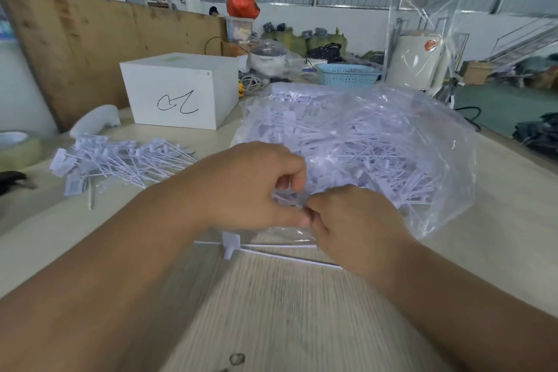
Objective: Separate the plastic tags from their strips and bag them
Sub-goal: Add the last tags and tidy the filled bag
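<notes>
A large clear plastic bag (422, 130) full of white plastic tags lies on the table ahead of me. At its near mouth my left hand (241, 187) and my right hand (353, 223) meet, both with curled fingers pinching a small bunch of white tags (285, 198) between them. A loose pile of white tags (120, 160) is spread on the table to the left. A bare white strip with one tag (232, 243) lies just below my hands.
A white box (181, 90) with a scribble stands behind the loose pile. A roll of tape (18, 148) sits at the left edge. A blue basket (347, 74) and a white appliance (416, 60) stand at the back. A wooden board (90, 39) leans behind.
</notes>
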Motion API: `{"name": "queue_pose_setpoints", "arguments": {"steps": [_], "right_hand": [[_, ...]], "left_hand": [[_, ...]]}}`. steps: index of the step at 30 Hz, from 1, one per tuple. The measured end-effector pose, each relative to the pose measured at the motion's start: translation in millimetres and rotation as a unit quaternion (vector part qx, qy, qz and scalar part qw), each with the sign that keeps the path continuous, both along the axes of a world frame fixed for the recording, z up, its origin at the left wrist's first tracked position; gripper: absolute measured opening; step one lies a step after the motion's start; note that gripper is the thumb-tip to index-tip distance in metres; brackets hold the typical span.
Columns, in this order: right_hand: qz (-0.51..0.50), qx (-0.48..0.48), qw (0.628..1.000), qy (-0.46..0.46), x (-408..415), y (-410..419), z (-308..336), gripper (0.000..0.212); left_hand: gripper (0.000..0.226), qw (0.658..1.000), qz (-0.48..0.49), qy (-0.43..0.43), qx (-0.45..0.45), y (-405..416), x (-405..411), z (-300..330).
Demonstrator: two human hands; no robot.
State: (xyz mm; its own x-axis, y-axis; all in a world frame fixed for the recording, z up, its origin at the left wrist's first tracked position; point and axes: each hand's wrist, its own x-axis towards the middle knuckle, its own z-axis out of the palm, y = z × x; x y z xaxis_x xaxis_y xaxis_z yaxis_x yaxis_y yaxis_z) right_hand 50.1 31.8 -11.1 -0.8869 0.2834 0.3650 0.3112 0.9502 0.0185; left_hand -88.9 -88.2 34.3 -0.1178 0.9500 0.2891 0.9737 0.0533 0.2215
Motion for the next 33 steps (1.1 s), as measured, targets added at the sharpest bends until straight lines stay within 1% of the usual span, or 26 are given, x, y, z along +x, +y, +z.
{"name": "queue_pose_setpoints", "arguments": {"steps": [2,3,4,6,7,8,9,10,12,14,16,18,22,25,27,28,30,31,33], "right_hand": [[-0.008,0.029,1.000,-0.001,0,-3,0,0.017],[-0.009,0.041,0.999,-0.002,0,-5,0,0.016],[-0.012,0.048,0.999,-0.002,1,-7,0,0.017],[-0.004,0.061,0.998,0.014,5,-10,2,0.031],[0.022,0.068,0.997,0.028,8,-12,3,0.036],[0.064,0.063,0.994,0.055,11,-16,5,0.034],[0.110,0.055,0.991,0.061,14,-21,6,0.025],[0.157,0.042,0.986,0.033,17,-25,6,0.018],[0.214,0.026,0.975,-0.042,16,-32,0,0.019],[0.205,0.028,0.976,-0.075,11,-32,-9,0.031],[0.177,0.007,0.982,-0.070,7,-29,-13,0.036],[0.173,-0.009,0.983,-0.063,4,-27,-12,0.030],[0.155,-0.010,0.986,-0.061,2,-22,-9,0.018],[0.129,-0.028,0.991,-0.036,3,-19,-8,0.016],[0.109,-0.036,0.993,-0.019,4,-18,-8,0.018],[0.101,-0.040,0.994,-0.008,4,-17,-8,0.018],[0.090,-0.048,0.995,0.021,5,-16,-7,0.015],[0.086,-0.051,0.994,0.037,5,-15,-6,0.013],[0.079,-0.062,0.993,0.069,5,-14,-3,0.013]], "left_hand": [[0.015,0.996,0.024,0.073,-0.049,4,-2,-5],[0.008,0.994,0.035,0.087,-0.058,6,-3,-8],[0.013,0.993,0.047,0.088,-0.057,7,-5,-11],[0.024,0.992,0.070,0.089,-0.051,10,-8,-17],[0.022,0.992,0.076,0.093,-0.047,11,-9,-19],[0.019,0.992,0.077,0.092,-0.044,11,-10,-21],[0.018,0.993,0.074,0.086,-0.037,12,-12,-24],[0.020,0.994,0.070,0.080,-0.034,12,-12,-25],[0.029,0.995,0.069,0.061,-0.024,13,-13,-27],[0.034,0.998,0.061,0.024,-0.012,12,-16,-27],[0.030,0.999,0.051,-0.011,-0.012,11,-18,-26],[0.026,0.999,0.040,-0.030,-0.017,9,-20,-25],[0.020,0.998,0.016,-0.050,-0.019,4,-18,-14],[0.016,0.998,-0.003,-0.055,0.040,-4,-11,4],[0.015,0.996,0.009,-0.057,0.064,-11,-4,17],[0.015,0.996,0.019,-0.060,0.057,-14,-1,21],[0.018,0.997,0.053,-0.056,0.000,-21,5,19],[0.022,0.996,0.077,-0.027,-0.043,-26,9,13],[0.036,0.982,0.123,0.066,-0.126,-34,16,-3]]}}
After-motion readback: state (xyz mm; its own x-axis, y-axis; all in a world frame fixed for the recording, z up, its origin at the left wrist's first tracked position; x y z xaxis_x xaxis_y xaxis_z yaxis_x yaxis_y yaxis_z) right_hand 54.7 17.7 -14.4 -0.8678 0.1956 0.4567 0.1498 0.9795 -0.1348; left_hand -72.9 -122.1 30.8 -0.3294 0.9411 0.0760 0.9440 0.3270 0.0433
